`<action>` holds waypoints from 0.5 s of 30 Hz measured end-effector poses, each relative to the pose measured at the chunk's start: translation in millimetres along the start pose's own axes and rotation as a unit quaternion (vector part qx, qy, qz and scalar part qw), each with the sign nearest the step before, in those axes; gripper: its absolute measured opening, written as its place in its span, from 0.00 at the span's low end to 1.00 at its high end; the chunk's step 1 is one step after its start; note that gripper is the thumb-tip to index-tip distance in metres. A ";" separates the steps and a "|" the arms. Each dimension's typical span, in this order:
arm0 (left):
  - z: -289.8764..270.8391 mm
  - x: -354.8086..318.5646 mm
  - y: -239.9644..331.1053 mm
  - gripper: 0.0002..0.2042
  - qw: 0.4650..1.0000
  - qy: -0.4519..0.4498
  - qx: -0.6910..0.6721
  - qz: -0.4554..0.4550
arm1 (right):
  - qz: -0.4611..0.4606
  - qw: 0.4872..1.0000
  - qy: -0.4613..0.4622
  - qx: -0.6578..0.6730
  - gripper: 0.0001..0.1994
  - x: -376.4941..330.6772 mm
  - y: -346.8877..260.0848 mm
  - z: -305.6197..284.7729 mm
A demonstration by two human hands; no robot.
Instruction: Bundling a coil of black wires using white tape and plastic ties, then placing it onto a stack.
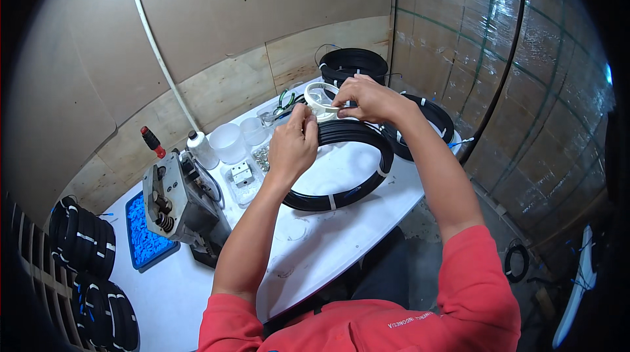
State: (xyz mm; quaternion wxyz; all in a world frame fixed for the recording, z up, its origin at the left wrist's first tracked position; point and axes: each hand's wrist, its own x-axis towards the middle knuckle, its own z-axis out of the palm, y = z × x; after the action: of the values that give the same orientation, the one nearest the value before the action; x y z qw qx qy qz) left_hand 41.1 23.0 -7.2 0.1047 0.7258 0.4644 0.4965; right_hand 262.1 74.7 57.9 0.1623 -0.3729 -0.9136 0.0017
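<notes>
A coil of black cable (pixel 354 198) lies on the white table in front of me, with white bands around it. My left hand (pixel 295 142) is closed at the coil's far left side, its fingers curled there and partly hiding what they grip. My right hand (pixel 369 100) pinches the rim of a white roll (pixel 315 91), which looks like tape, just above the coil's far side. The roll sits between my two hands, and the fingertips of the left are close to it.
On the left stand a metal hand press (pixel 187 204), a blue tray (pixel 146 234) of small blue pieces, a white bottle (pixel 203 150) and clear tubs (pixel 228 143). More black coils (pixel 354 63) are stacked at the far end; another coil (pixel 430 122) lies right. Green-handled pliers (pixel 284 100) lie behind my left hand.
</notes>
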 end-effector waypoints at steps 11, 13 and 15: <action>-26.7 -5.6 7.9 0.29 0.981 -0.126 0.122 0.079 | 0.065 0.967 0.246 -0.021 0.14 -16.7 4.3 -24.8; -22.5 -2.4 6.3 0.20 0.981 -0.115 0.121 0.102 | 0.037 0.962 0.269 -0.012 0.15 -14.7 -3.9 -36.7; -21.0 -0.4 5.7 0.12 0.964 -0.125 0.220 0.086 | 0.122 0.970 0.210 0.005 0.16 -14.9 -25.0 -55.4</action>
State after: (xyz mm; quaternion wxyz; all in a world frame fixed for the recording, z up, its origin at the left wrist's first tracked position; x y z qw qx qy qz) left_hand 27.1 13.0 6.2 -0.0435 0.8246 0.4810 0.2945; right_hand 271.5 39.9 109.0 0.3506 -0.4727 -0.8068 -0.0520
